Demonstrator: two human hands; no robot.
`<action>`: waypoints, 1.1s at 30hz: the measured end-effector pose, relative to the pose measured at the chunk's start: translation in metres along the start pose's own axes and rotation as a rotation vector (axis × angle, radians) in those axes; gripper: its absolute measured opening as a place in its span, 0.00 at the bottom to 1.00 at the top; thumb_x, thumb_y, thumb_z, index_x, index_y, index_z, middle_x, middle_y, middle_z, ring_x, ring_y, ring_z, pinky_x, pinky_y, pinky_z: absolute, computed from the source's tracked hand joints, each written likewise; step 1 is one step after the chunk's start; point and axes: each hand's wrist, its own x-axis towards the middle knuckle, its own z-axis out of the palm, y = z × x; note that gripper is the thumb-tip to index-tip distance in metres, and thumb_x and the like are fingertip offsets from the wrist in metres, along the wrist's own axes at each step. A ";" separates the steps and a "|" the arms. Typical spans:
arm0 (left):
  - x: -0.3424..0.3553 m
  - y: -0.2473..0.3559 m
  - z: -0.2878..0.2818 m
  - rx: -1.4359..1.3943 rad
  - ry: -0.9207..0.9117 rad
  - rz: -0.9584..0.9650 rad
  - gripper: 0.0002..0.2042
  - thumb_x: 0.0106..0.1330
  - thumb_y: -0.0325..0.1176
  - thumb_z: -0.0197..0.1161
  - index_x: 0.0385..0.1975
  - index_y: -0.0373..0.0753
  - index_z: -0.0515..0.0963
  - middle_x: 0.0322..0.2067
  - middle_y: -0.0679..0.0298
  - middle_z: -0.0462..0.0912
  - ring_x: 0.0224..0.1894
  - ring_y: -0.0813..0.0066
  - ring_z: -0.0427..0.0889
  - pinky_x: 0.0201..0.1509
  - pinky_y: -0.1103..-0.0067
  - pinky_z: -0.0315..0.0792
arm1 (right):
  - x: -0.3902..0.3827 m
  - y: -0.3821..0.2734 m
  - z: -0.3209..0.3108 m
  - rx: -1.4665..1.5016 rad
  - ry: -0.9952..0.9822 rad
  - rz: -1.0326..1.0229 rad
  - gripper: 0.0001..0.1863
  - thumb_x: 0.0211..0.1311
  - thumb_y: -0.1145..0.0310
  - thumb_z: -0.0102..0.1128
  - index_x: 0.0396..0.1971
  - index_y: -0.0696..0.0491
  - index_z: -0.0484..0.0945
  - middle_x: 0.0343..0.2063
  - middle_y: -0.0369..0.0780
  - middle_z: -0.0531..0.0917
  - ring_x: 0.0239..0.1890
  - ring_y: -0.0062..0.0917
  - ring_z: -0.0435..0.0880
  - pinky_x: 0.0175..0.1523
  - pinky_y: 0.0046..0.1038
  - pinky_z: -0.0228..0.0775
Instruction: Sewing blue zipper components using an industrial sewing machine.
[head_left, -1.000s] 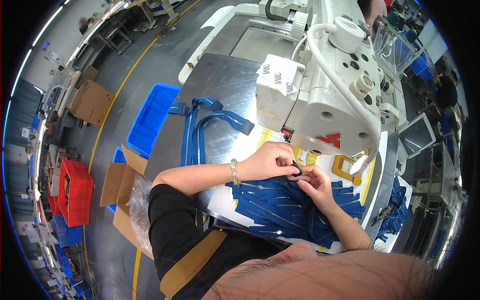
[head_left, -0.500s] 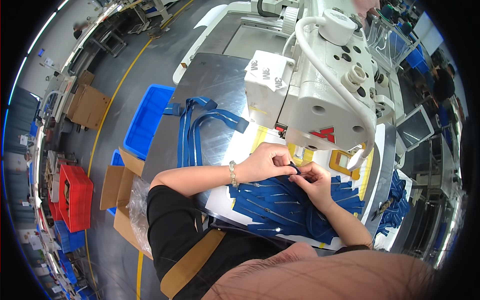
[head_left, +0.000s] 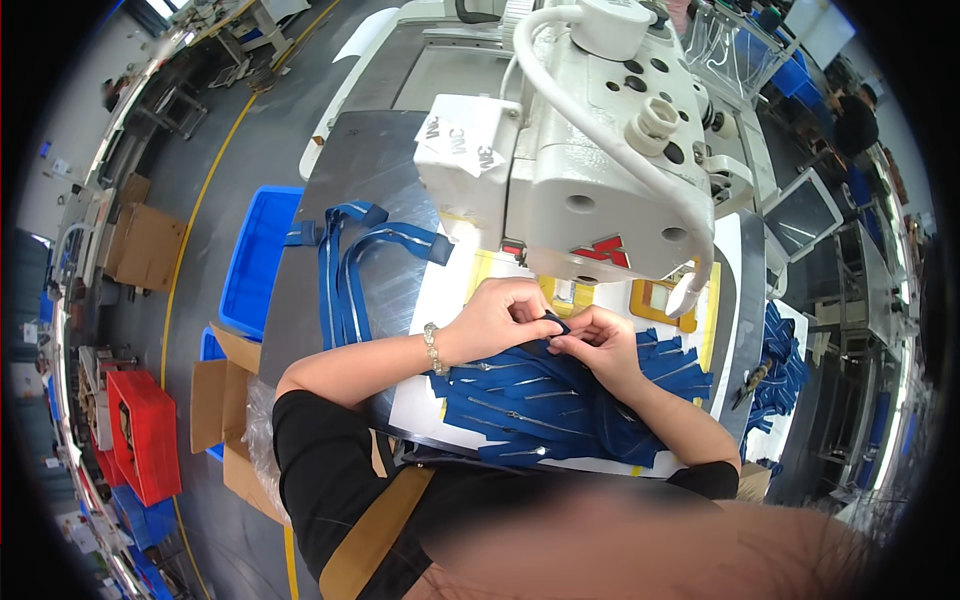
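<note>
My left hand (head_left: 508, 318) and my right hand (head_left: 599, 343) are close together below the white sewing machine head (head_left: 560, 200), both pinching a small dark navy piece of zipper tape (head_left: 560, 326). A bracelet circles my left wrist. Beneath and around my hands a pile of blue zippers (head_left: 510, 408) with silver teeth lies on white sheeting over the metal table. Longer blue zipper strips (head_left: 350, 295) are draped at the left of the table. A yellow frame-like part (head_left: 645, 312) sits to the right of my hands. My fingertips partly hide the held piece.
Blue bins (head_left: 245, 295), an open cardboard box (head_left: 208, 400) and a red crate (head_left: 160, 450) stand left of the table. More zippers (head_left: 778, 370) and dark-handled snips (head_left: 747, 385) lie at the right, near a screen (head_left: 805, 210). A co-worker (head_left: 855, 125) is at the upper right.
My view has shifted, so the machine appears further left and higher. Both hands still pinch the navy piece, with slight movement of the fingers.
</note>
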 end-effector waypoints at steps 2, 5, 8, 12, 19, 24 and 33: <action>0.002 -0.001 0.001 -0.011 -0.002 0.001 0.12 0.55 0.30 0.73 0.20 0.37 0.74 0.21 0.71 0.75 0.21 0.89 0.71 0.26 0.88 0.66 | 0.000 0.001 -0.001 0.015 0.003 0.007 0.07 0.56 0.83 0.63 0.34 0.64 0.75 0.33 0.45 0.84 0.36 0.26 0.86 0.44 0.22 0.80; 0.002 0.000 0.000 -0.020 -0.008 -0.008 0.12 0.55 0.32 0.73 0.20 0.37 0.75 0.19 0.71 0.75 0.22 0.88 0.72 0.26 0.87 0.67 | 0.000 0.001 -0.001 0.036 -0.004 0.011 0.08 0.57 0.83 0.63 0.35 0.64 0.75 0.33 0.45 0.84 0.36 0.25 0.86 0.44 0.22 0.80; 0.002 -0.002 0.001 -0.027 -0.019 0.032 0.12 0.56 0.31 0.72 0.20 0.36 0.74 0.22 0.70 0.75 0.22 0.88 0.72 0.26 0.87 0.66 | -0.001 0.002 -0.002 0.039 -0.006 -0.003 0.08 0.57 0.82 0.63 0.35 0.63 0.75 0.33 0.44 0.84 0.36 0.25 0.86 0.44 0.22 0.80; 0.003 -0.007 -0.001 -0.067 -0.027 0.075 0.11 0.57 0.29 0.70 0.19 0.35 0.74 0.25 0.68 0.75 0.24 0.87 0.72 0.26 0.88 0.66 | 0.001 0.000 -0.001 0.061 -0.002 -0.003 0.07 0.58 0.82 0.62 0.36 0.64 0.75 0.33 0.43 0.84 0.36 0.22 0.85 0.44 0.20 0.78; 0.003 -0.009 0.001 -0.065 -0.002 0.050 0.11 0.56 0.28 0.71 0.19 0.35 0.74 0.22 0.70 0.75 0.22 0.88 0.71 0.25 0.87 0.64 | 0.001 0.002 -0.002 0.053 0.003 0.002 0.07 0.58 0.81 0.63 0.36 0.64 0.76 0.32 0.43 0.84 0.35 0.22 0.85 0.43 0.20 0.78; 0.003 -0.006 0.003 -0.061 0.023 0.030 0.11 0.57 0.29 0.71 0.18 0.35 0.74 0.19 0.70 0.75 0.20 0.89 0.70 0.23 0.87 0.63 | 0.000 0.000 -0.001 0.062 0.013 0.009 0.07 0.58 0.81 0.63 0.35 0.64 0.76 0.32 0.43 0.84 0.35 0.22 0.85 0.43 0.21 0.79; 0.002 -0.003 0.002 -0.016 0.030 0.058 0.12 0.56 0.30 0.72 0.18 0.35 0.74 0.19 0.70 0.75 0.20 0.89 0.70 0.23 0.87 0.63 | 0.000 0.000 -0.001 0.018 -0.007 -0.022 0.07 0.57 0.83 0.63 0.34 0.62 0.75 0.32 0.43 0.84 0.35 0.25 0.87 0.44 0.22 0.81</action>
